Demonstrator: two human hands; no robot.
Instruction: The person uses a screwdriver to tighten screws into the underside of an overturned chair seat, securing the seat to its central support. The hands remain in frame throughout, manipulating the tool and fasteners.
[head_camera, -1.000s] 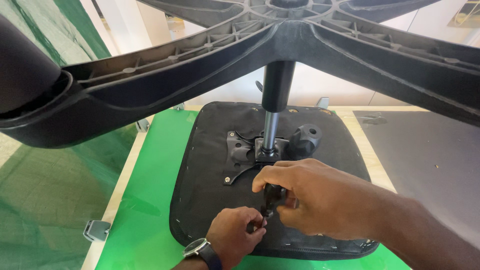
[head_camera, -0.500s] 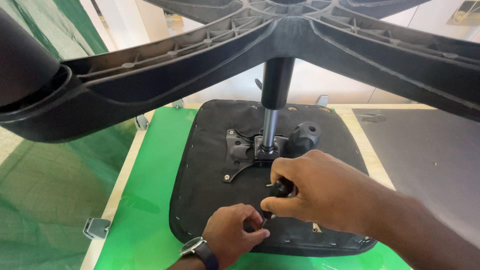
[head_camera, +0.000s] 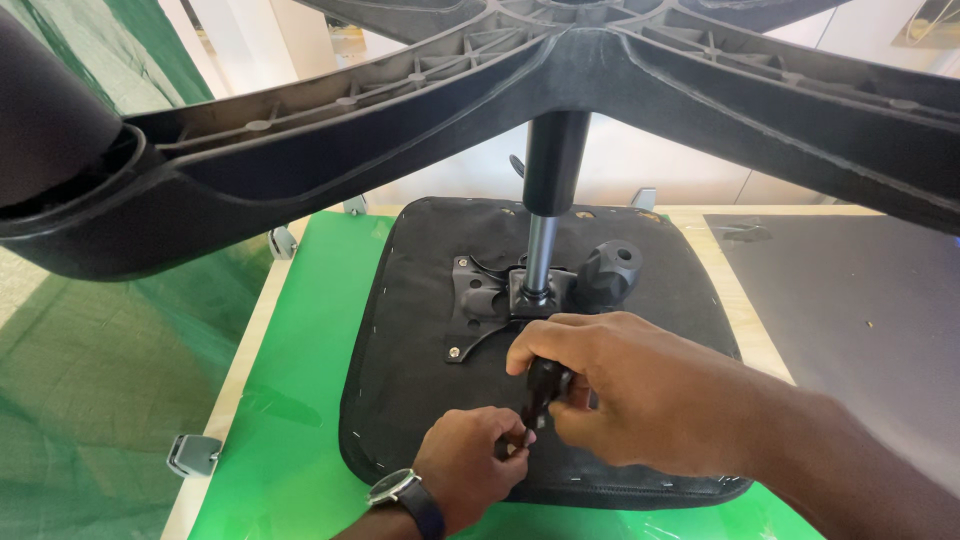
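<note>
Head view, right hand (head_camera: 640, 395) gripping screwdriver handle (head_camera: 545, 383), left hand (head_camera: 470, 470) pinching its tip on upturned seat (head_camera: 400, 330)

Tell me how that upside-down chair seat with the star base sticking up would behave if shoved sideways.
The seat lies flat and broad on the green mat, so it would probably slide rather than tip at first. The wide star base sits high on a thin column, so it is likely top-heavy and may rock. Both the left hand and the right hand rest low, steadying it little.
</note>
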